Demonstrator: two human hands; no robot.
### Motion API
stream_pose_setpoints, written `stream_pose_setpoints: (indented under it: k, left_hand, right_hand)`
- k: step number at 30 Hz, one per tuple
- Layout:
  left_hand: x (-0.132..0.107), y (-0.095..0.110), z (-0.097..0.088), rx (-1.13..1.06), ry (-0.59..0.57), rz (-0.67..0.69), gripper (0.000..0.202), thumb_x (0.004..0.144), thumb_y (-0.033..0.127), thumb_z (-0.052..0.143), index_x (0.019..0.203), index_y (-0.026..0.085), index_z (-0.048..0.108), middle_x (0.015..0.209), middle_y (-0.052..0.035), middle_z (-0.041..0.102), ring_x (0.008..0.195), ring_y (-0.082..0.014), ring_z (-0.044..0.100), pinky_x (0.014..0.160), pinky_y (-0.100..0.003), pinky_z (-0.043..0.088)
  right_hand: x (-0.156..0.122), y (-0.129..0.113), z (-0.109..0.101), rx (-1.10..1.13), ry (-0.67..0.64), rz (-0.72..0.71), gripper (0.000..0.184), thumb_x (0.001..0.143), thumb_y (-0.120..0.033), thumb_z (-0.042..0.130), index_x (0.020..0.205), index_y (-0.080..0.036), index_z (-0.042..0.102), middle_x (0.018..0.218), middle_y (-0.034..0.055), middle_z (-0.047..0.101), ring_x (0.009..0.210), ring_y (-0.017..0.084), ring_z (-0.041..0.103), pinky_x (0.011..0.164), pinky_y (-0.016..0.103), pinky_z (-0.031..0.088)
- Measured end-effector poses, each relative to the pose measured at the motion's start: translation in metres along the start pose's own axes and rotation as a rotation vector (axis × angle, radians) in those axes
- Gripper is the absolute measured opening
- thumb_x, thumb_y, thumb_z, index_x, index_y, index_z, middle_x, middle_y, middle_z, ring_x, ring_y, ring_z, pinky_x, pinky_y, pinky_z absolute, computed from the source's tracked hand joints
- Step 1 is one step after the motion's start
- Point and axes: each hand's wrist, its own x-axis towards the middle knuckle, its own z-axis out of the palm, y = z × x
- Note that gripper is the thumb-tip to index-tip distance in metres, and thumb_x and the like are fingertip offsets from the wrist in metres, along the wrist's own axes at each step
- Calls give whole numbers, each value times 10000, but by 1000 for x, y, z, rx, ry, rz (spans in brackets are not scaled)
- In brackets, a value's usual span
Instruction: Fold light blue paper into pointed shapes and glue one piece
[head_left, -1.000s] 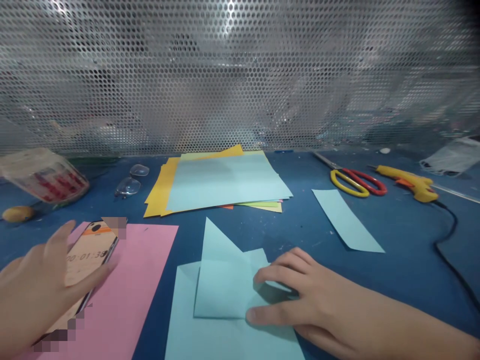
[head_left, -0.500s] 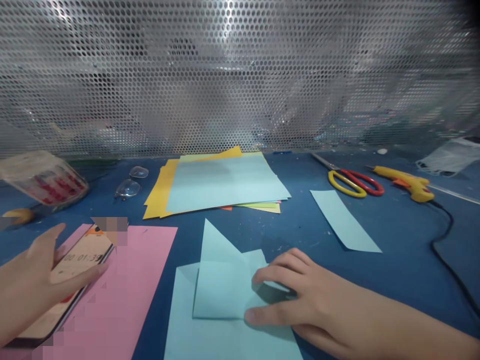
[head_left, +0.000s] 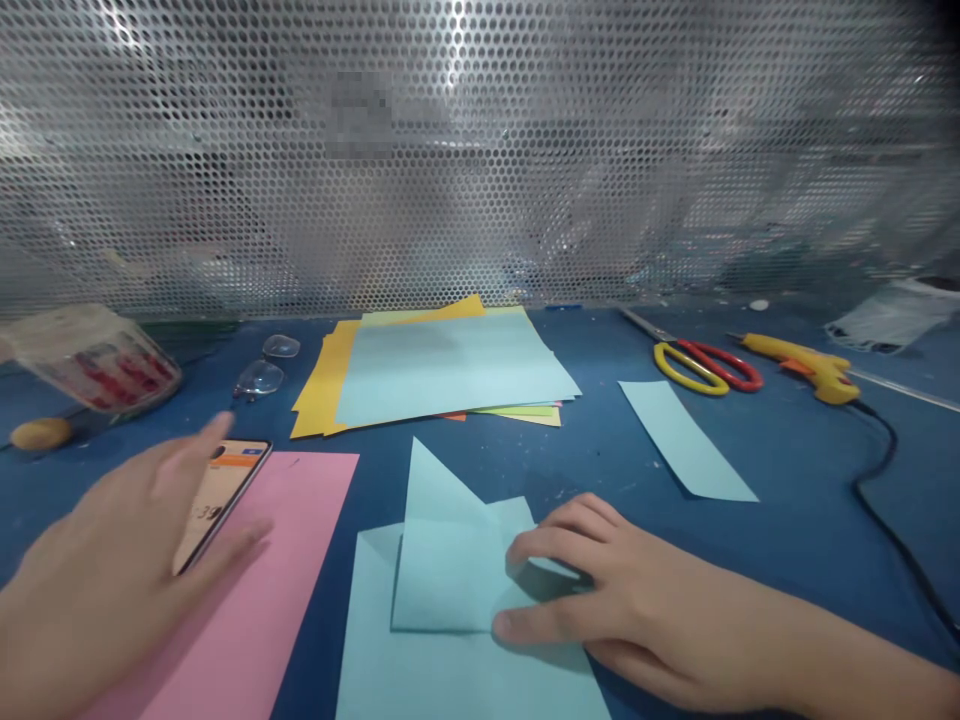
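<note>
My left hand (head_left: 127,560), a little blurred, hovers over a phone (head_left: 225,490) with its fingers spread. Part of the phone's lit screen shows beyond the fingers; the phone lies on a sheet of pink paper (head_left: 307,520). On the right, my right hand (head_left: 600,590) rests against a folded light-blue paper (head_left: 442,580), thumb at its lower edge and curved fingers apart from the thumb. That folded piece has a pointed flap standing up at its left and lies on a larger light-blue sheet (head_left: 450,680).
Behind lies a stack of coloured paper (head_left: 457,370), with eyeglasses (head_left: 262,378) and a clear tub (head_left: 97,360) to its left. A light-blue strip (head_left: 686,440), scissors (head_left: 694,365) and a corded yellow glue gun (head_left: 810,365) lie right. A perforated metal panel (head_left: 480,180) closes the back.
My left hand has moved right and forward, covering more of the phone. My right hand stays on the folded paper. The whole view has shifted slightly.
</note>
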Motion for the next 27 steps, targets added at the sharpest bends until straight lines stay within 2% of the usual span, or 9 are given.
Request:
stream_pose_setpoints:
  k: [2,4,5,7,10,13,18,22,27]
  left_hand:
    - [-3,30,-4,-30,5,342,581,1012,436,366,1533,384,114,1555,-13,280,1415,-429,295,1104,-642,271]
    - [-5,63,-6,-60,-26,502,532,1030,394,321,1530,463,152,1621,78,232,1443,-317,319,1121,-539,350]
    - [-5,79,-6,-86,-80,573,511,1040,393,324,1531,449,191,1640,68,201,1436,-276,352,1108,-480,399]
    - [-1,106,-2,-170,-109,739,475,1048,411,361,1518,394,298,1648,15,171,1457,-299,314,1111,-529,391]
    - [8,127,10,-245,-269,726,459,1077,368,286,1533,324,308,1636,-14,176,1485,-270,227,1140,-553,328]
    - [16,128,21,-267,-386,711,464,1082,400,276,1541,336,276,1619,-13,206,1482,-266,218,1146,-576,293]
    - [18,121,24,-260,-463,738,510,1068,471,316,1552,356,203,1620,-13,145,1487,-293,165,1155,-603,249]
    - [20,121,20,-211,-549,724,557,1051,568,265,1553,388,105,1621,18,100,1495,-303,97,1140,-669,211]
    - [21,120,20,-199,-562,723,575,1045,589,255,1546,410,39,1622,32,69,1499,-296,68,1145,-685,170]
  right_hand:
    - [0,0,0,-5,-1,3,551,937,-85,450,1394,-383,527,1273,55,569,1002,224,498,882,401,383]
    - [1,1,0,-6,-11,6,548,943,-90,446,1401,-383,522,1283,52,568,1012,224,499,891,409,382]
    - [1,1,0,-6,-14,6,542,947,-94,444,1400,-380,525,1286,51,569,1017,223,500,899,412,381]
    - [2,0,0,-7,-14,3,525,952,-105,446,1394,-372,539,1282,53,580,1032,222,507,911,415,387]
    - [3,0,0,-8,-24,4,514,952,-110,449,1387,-363,553,1272,63,606,1112,227,531,939,422,408]
    - [3,2,-2,-26,-64,3,534,936,-102,458,1400,-352,544,1433,81,540,1326,236,474,1055,481,381]
    - [6,3,-6,-16,-176,-30,585,894,-71,462,1442,-270,516,1580,60,380,1472,189,291,1195,472,228]
    - [7,3,-7,16,-190,-47,562,906,-81,448,1442,-231,524,1564,42,385,1468,179,263,1199,434,212]
    - [8,3,-8,29,-181,-46,564,895,-70,453,1430,-226,539,1549,38,395,1455,188,284,1194,430,220]
